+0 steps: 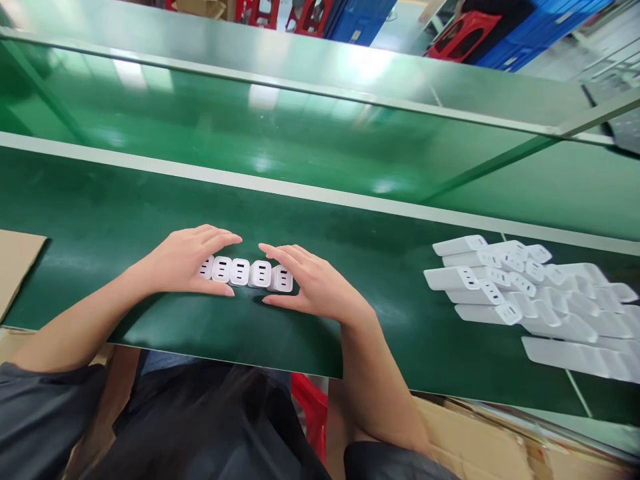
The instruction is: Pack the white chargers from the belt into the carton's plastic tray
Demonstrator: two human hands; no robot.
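Several white charger blocks with port slots on their upper ends stand side by side in a short row (240, 272) on the green work surface. My left hand (193, 260) curves around the row's left end, partly covering the leftmost block. Its fingers lie beyond the row and its thumb on the near side, spread apart. Around the right end, my right hand (313, 280) takes a mirrored pose, fingers and thumb apart on either side of the rightmost block (283, 279). Whether either palm touches the blocks cannot be made out.
More white charger blocks (545, 293) lie on their sides in a loose cluster at the right. A cardboard piece (17, 267) rests at the left edge. A pale strip (260, 183) and a raised metal-edged ledge (300, 90) run along the back. Red stools (460, 37) and blue crates stand beyond.
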